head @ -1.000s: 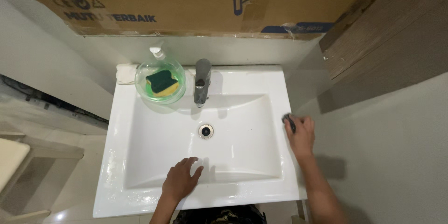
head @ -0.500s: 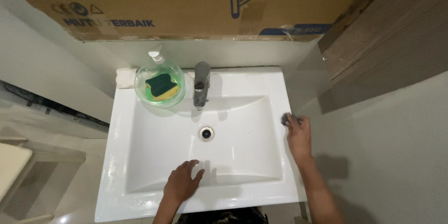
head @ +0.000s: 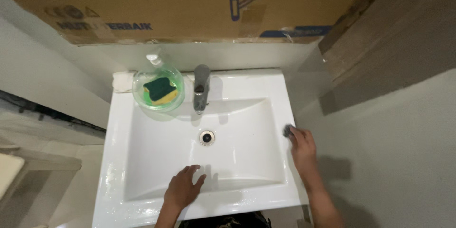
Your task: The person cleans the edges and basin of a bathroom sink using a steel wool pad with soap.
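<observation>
A white rectangular sink (head: pixel 142 109) fills the middle of the view, with a round drain (head: pixel 207 137) in its basin. My left hand (head: pixel 182 188) rests flat on the sink's front edge, fingers spread, holding nothing. My right hand (head: pixel 302 145) lies on the sink's right rim, closed on a small dark grey scrub pad (head: pixel 287 130) that it presses against the rim. A grey faucet (head: pixel 200 87) stands at the back.
A clear green bowl (head: pixel 142 99) holding a green and yellow sponge (head: pixel 160 89) sits at the back left, beside a white pump top (head: pixel 154 59). A brown cardboard box (head: pixel 190 4) covers the wall above. A wooden panel (head: pixel 394 33) is at the right.
My right hand has slid the scrub pad a little toward me along the right rim. My left hand has stayed on the front edge. The view has shifted slightly.
</observation>
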